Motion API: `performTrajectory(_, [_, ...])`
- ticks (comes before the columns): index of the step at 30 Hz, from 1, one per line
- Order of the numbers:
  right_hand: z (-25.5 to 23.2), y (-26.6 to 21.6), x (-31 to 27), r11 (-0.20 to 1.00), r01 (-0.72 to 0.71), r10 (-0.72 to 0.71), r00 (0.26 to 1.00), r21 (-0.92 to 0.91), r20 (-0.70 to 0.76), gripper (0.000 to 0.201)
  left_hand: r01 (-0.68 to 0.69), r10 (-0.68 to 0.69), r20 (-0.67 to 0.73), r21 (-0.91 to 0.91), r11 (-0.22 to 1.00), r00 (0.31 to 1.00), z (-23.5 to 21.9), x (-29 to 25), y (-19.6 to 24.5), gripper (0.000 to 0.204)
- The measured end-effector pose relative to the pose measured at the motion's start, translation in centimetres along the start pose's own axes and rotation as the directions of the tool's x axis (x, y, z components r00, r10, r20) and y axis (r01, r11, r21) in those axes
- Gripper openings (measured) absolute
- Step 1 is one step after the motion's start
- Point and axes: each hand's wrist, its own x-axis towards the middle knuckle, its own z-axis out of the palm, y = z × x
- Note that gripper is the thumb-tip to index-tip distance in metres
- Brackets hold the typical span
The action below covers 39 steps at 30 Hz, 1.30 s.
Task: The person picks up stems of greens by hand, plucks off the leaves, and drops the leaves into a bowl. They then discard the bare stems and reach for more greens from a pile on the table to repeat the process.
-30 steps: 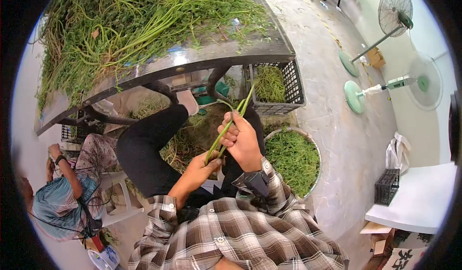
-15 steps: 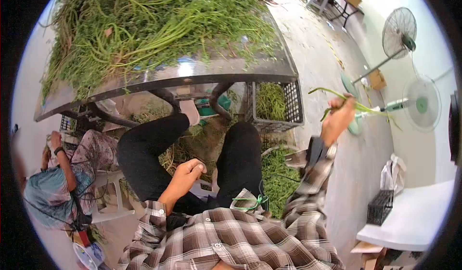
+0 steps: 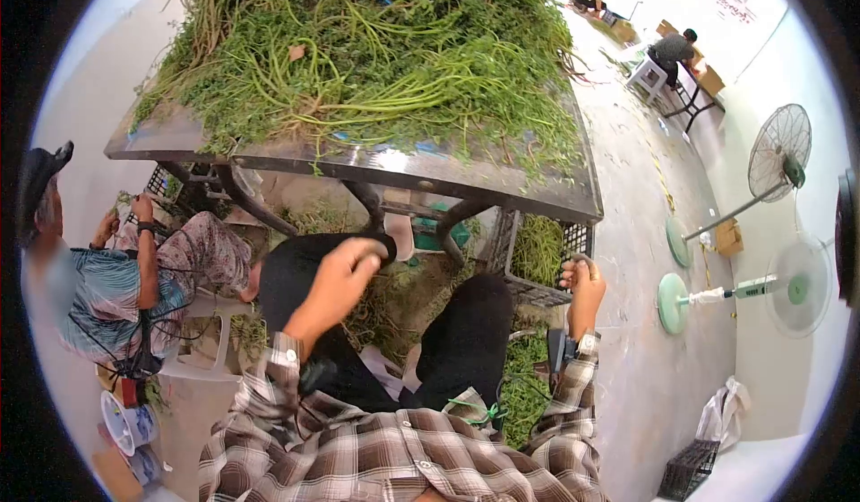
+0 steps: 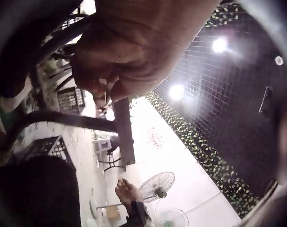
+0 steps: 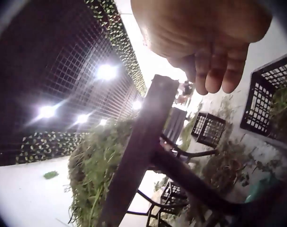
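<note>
My left hand (image 3: 336, 283) is over my left thigh in the head view, fingers loosely bent, with no stem seen in it. In the left wrist view its thumb and fingertips (image 4: 102, 94) come close together. To the right, near the black crate (image 3: 537, 291) of green stems (image 3: 537, 247), my right hand (image 3: 584, 289) is raised with nothing in it. Its fingers (image 5: 214, 78) hang relaxed in the right wrist view. A large heap of leafy green stems (image 3: 385, 63) covers much of the dark table (image 3: 502, 193) in front of me.
A round basket of greens (image 3: 527, 386) stands by my right leg. At the left sits a person (image 3: 116, 278) on a white chair (image 3: 210, 345). Two fans, one with a wire cage (image 3: 779, 153) and one pale green (image 3: 797, 291), stand at the right. Table legs (image 3: 363, 206) are ahead of my knees.
The right hand took the stems from between both hands out to the right; they are no longer in it, and it has come back toward the crate. My left hand has risen slightly.
</note>
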Motion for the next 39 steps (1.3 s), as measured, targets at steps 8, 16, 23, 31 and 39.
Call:
performTrajectory(8, [5.0,-3.5,-2.9,0.997,0.003,0.022,0.952,-0.081,0.304,0.023,-0.212,0.324,-0.23,0.406,0.889,0.918,-6.0,11.7,2.0,0.025])
performTrajectory(16, [9.4,-7.0,-3.9,0.994,-0.09,0.111,0.87,-0.067,0.48,0.023,-0.045,0.237,-0.161,0.733,0.679,0.958,-8.1,18.1,-1.6,0.024])
performTrajectory(23, [16.8,-10.0,0.1,0.993,-0.117,0.071,0.759,0.029,0.648,0.024,-0.139,0.258,-0.184,0.491,0.86,0.949,-10.4,18.7,-2.2,0.015])
performTrajectory(31, [25.7,-13.6,2.7,0.983,-0.17,0.057,0.624,0.065,0.78,0.025,-0.138,0.207,-0.249,0.27,0.953,0.946,-11.0,18.4,-3.0,0.016])
performTrajectory(39, [31.0,-13.6,3.9,0.997,-0.04,-0.027,0.611,0.064,0.791,0.044,-0.163,0.168,-0.284,0.04,0.986,0.944,-10.7,18.0,-3.6,0.02])
